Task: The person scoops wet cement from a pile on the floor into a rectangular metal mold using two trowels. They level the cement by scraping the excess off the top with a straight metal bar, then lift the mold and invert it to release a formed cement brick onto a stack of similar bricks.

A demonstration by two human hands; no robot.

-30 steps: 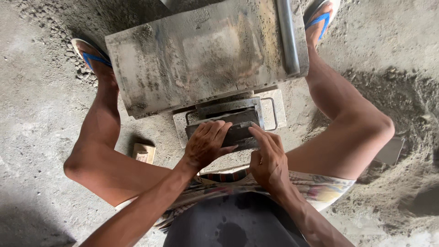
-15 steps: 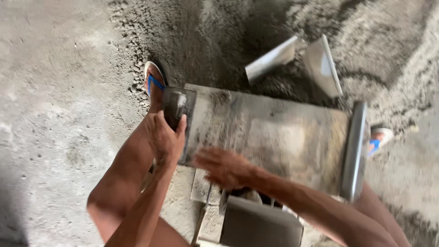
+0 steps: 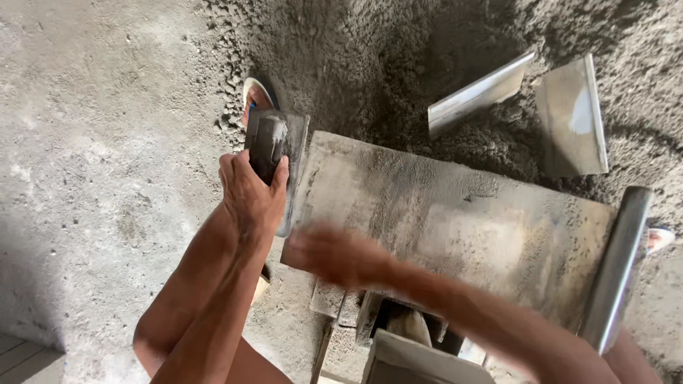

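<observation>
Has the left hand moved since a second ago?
Yes. The left hand left the mould opening below the grey metal box and now grips a dark block at its left end.

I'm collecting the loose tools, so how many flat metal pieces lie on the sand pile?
2: a long narrow metal strip at upper centre, and a wider metal plate to its right. Sand may bury others.

Small grey metal plate [image 3: 274, 146], cement-smeared, held upright at centre left of the frame, touching the left edge of the large grey slab [image 3: 455, 220]
</observation>
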